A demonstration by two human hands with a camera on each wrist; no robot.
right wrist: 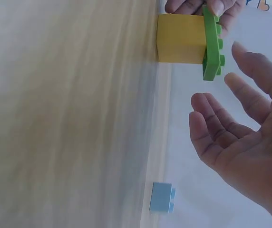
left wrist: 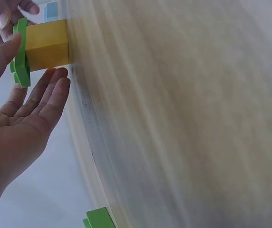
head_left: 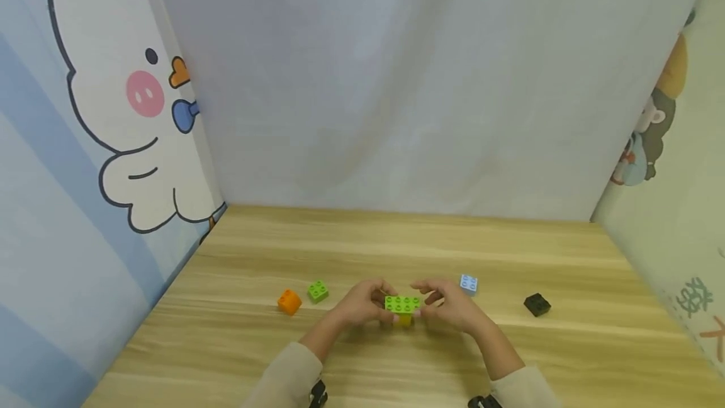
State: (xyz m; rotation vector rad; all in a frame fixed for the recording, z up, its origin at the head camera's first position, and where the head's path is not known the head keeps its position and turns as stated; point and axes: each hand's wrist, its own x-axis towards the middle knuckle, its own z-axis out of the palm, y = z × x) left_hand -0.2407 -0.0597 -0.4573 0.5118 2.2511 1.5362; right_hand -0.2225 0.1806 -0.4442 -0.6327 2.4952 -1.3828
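A flat green brick sits on top of a yellow brick that stands on the wooden table. My left hand pinches this stack from the left, thumb on the green brick and fingers beside the yellow brick. My right hand hovers at the right side. In the right wrist view the right hand is relaxed and spread, its fingertips just short of the green brick and the yellow brick.
Loose bricks lie around: an orange one and a small green one to the left, a light blue one just behind my right hand, a black one further right. Cloth walls enclose the table on three sides.
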